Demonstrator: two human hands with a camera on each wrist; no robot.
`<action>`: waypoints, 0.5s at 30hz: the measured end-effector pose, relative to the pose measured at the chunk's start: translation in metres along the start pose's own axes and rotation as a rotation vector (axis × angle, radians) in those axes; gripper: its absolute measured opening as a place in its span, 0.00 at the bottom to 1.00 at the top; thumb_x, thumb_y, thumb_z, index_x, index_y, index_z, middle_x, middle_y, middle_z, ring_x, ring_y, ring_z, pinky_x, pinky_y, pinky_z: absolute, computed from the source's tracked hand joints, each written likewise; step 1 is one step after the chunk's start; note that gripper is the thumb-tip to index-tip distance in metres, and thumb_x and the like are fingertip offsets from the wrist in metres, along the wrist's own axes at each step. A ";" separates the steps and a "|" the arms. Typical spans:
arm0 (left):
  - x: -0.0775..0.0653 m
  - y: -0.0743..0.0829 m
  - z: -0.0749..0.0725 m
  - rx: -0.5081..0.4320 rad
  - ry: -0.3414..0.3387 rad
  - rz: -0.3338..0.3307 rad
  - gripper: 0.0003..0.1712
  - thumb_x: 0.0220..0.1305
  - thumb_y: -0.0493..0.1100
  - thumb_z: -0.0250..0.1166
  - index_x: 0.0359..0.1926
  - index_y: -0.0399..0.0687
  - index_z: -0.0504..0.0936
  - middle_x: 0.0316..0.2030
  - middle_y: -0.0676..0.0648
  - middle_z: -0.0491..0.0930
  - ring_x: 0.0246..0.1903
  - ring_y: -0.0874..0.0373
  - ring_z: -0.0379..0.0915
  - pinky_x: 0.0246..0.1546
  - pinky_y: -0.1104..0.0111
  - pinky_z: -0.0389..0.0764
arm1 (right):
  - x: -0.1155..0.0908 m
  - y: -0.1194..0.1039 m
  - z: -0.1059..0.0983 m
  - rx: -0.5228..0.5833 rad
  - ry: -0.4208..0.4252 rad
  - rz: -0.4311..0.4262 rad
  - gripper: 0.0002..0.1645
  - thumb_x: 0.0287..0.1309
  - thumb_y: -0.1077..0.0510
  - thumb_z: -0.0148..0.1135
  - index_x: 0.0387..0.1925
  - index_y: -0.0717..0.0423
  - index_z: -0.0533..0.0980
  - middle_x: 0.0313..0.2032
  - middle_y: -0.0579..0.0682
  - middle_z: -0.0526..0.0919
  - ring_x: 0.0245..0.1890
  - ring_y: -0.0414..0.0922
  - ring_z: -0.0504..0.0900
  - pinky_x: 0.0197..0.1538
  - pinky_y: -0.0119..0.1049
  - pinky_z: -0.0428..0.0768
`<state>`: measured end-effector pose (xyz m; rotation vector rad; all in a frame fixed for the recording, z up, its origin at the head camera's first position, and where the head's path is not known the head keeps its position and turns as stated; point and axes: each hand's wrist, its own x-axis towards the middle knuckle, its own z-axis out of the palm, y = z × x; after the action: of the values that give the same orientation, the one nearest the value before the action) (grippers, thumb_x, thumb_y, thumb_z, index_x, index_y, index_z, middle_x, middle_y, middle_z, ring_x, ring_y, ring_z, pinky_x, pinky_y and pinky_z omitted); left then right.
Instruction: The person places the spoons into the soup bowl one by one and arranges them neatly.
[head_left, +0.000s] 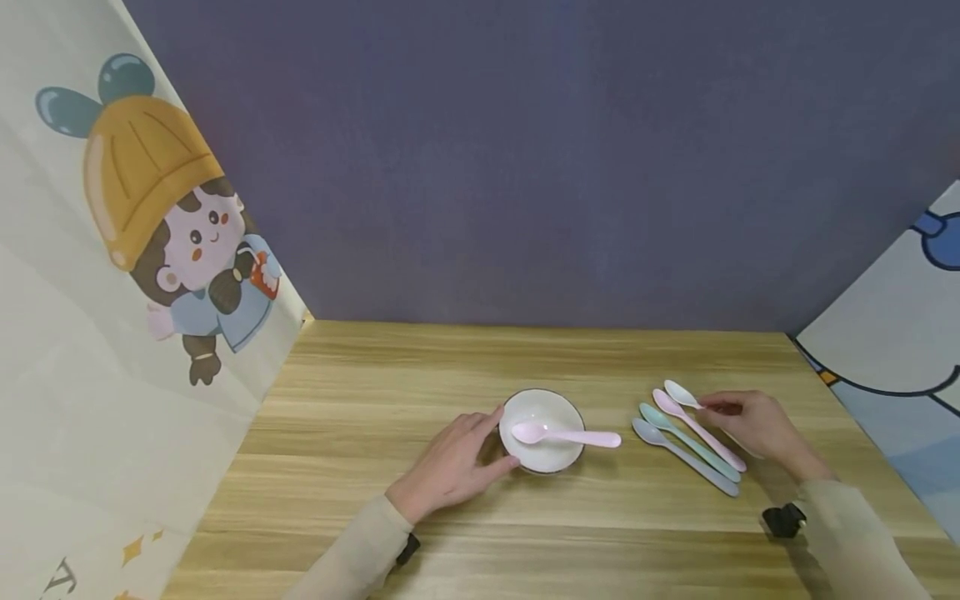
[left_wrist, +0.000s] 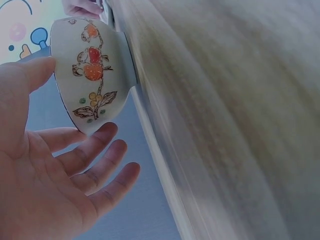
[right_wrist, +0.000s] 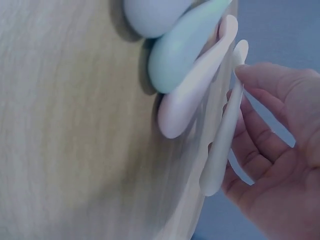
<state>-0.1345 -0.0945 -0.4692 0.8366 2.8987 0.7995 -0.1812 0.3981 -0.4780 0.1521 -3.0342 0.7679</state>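
A white bowl (head_left: 536, 460) stands on the table, fruit painted on its outside (left_wrist: 93, 71). My left hand (head_left: 457, 457) holds it at the left rim between thumb and forefinger, the other fingers spread in the left wrist view. A pink spoon (head_left: 570, 435) lies across the bowl, handle over the right rim. My right hand (head_left: 757, 423) pinches a white spoon (right_wrist: 223, 135) between thumb and fingertips near the middle of its length; its bowl end (head_left: 681, 394) points to the far left. Just left of it are a pink spoon (head_left: 697, 427), a green spoon (head_left: 686, 437) and a grey-lilac spoon (head_left: 682, 454).
The wood-grain table (head_left: 360, 392) meets a dark blue-grey wall panel (head_left: 555, 167) at the back. Cartoon-printed panels stand at the left (head_left: 67, 292) and the right (head_left: 885, 342). The three loose spoons lie side by side, slanting, between the bowl and my right hand.
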 end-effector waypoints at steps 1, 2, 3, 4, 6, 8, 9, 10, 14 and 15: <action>0.000 0.000 0.000 0.000 0.001 0.001 0.49 0.75 0.70 0.60 0.82 0.44 0.64 0.69 0.40 0.79 0.69 0.45 0.75 0.73 0.49 0.76 | 0.000 -0.001 0.000 0.000 -0.002 -0.001 0.22 0.70 0.49 0.71 0.52 0.64 0.87 0.45 0.62 0.91 0.40 0.48 0.87 0.35 0.29 0.81; 0.000 0.000 -0.001 0.002 0.002 0.003 0.49 0.75 0.69 0.60 0.82 0.44 0.64 0.69 0.40 0.79 0.69 0.46 0.75 0.72 0.50 0.76 | 0.000 -0.003 -0.001 -0.001 -0.002 -0.001 0.22 0.69 0.50 0.72 0.52 0.65 0.87 0.44 0.61 0.91 0.40 0.48 0.87 0.35 0.29 0.81; 0.000 0.000 -0.001 0.002 0.003 0.005 0.49 0.75 0.69 0.60 0.81 0.43 0.64 0.69 0.40 0.79 0.69 0.46 0.75 0.72 0.50 0.77 | 0.001 -0.004 -0.001 -0.003 -0.003 -0.001 0.21 0.69 0.50 0.72 0.51 0.65 0.87 0.43 0.60 0.91 0.39 0.47 0.87 0.34 0.29 0.81; 0.000 0.000 -0.001 0.003 0.004 0.006 0.49 0.75 0.69 0.60 0.81 0.43 0.64 0.69 0.40 0.79 0.69 0.46 0.75 0.72 0.50 0.77 | 0.001 -0.005 -0.002 -0.004 -0.003 -0.002 0.21 0.69 0.51 0.72 0.51 0.65 0.87 0.43 0.59 0.91 0.39 0.47 0.87 0.34 0.29 0.81; 0.000 0.000 -0.001 0.002 0.003 0.007 0.48 0.75 0.69 0.60 0.81 0.43 0.64 0.69 0.40 0.79 0.69 0.46 0.75 0.72 0.50 0.76 | 0.001 -0.007 -0.002 -0.007 -0.001 -0.006 0.21 0.69 0.51 0.72 0.51 0.65 0.87 0.42 0.59 0.91 0.39 0.46 0.86 0.34 0.29 0.80; 0.000 0.000 -0.001 -0.001 0.001 0.006 0.48 0.75 0.69 0.60 0.81 0.43 0.64 0.69 0.40 0.79 0.70 0.45 0.75 0.73 0.49 0.76 | 0.000 -0.010 -0.002 -0.006 0.000 -0.007 0.20 0.68 0.52 0.72 0.51 0.65 0.87 0.42 0.59 0.91 0.39 0.46 0.86 0.34 0.29 0.80; 0.000 0.000 -0.002 -0.002 0.000 0.006 0.48 0.75 0.69 0.60 0.81 0.43 0.64 0.70 0.40 0.79 0.70 0.45 0.75 0.73 0.49 0.76 | 0.000 -0.011 -0.002 -0.007 0.000 -0.007 0.20 0.68 0.52 0.72 0.51 0.65 0.87 0.42 0.59 0.91 0.39 0.46 0.86 0.34 0.29 0.80; -0.001 0.000 -0.002 -0.004 -0.002 0.005 0.48 0.75 0.69 0.61 0.82 0.44 0.64 0.70 0.40 0.79 0.70 0.45 0.75 0.73 0.49 0.76 | 0.000 -0.013 -0.002 -0.006 0.000 -0.005 0.20 0.68 0.53 0.72 0.51 0.65 0.87 0.42 0.59 0.91 0.39 0.45 0.86 0.34 0.28 0.80; -0.001 0.000 -0.002 -0.011 -0.003 0.005 0.48 0.74 0.69 0.61 0.82 0.44 0.64 0.70 0.40 0.79 0.70 0.46 0.75 0.73 0.49 0.76 | -0.001 -0.018 -0.003 -0.001 -0.009 0.011 0.20 0.68 0.52 0.72 0.51 0.65 0.87 0.43 0.59 0.91 0.39 0.45 0.85 0.34 0.28 0.80; -0.001 0.000 -0.002 -0.010 -0.004 0.006 0.48 0.74 0.69 0.61 0.82 0.44 0.64 0.70 0.40 0.79 0.69 0.46 0.75 0.73 0.49 0.76 | -0.001 -0.020 -0.003 -0.001 -0.011 0.010 0.20 0.69 0.52 0.72 0.51 0.65 0.87 0.43 0.59 0.91 0.39 0.45 0.86 0.34 0.28 0.80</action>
<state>-0.1340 -0.0962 -0.4677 0.8454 2.8877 0.8121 -0.1783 0.3824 -0.4660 0.1412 -3.0478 0.7693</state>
